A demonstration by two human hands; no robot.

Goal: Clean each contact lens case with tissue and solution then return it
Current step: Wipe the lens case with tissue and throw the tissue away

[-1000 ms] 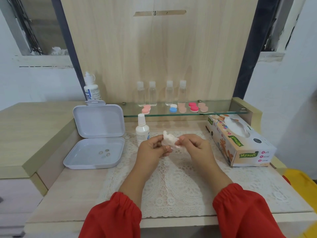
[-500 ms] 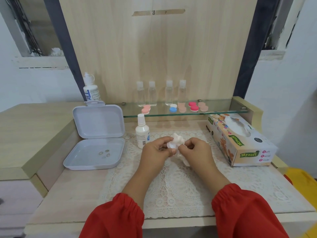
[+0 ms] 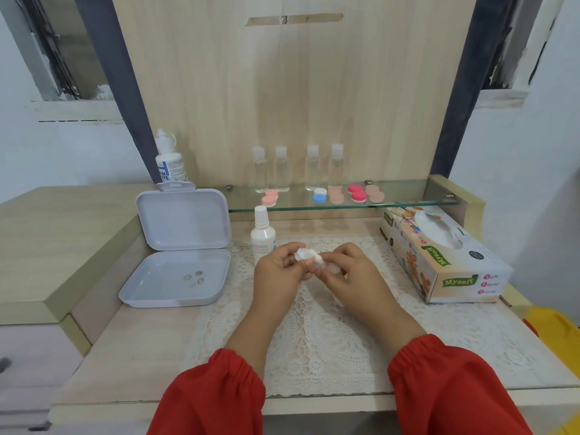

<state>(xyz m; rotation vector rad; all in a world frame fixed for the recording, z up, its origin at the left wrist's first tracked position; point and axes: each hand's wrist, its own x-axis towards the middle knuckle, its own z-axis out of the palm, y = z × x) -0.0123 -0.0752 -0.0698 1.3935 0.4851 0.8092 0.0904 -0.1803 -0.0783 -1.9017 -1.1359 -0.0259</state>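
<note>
Both hands meet above the worktop (image 3: 150, 350): left hand (image 3: 276, 274) grasps a white lens case (image 3: 303, 254), right hand (image 3: 351, 273) pinches tissue (image 3: 318, 259) against it.

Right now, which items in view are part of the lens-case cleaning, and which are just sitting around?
In use or needed:
left hand holding a white lens case
right hand holding tissue
small spray bottle
tissue box
coloured lens cases on the glass shelf

Lying about:
open white box
four clear bottles
large solution bottle
</note>
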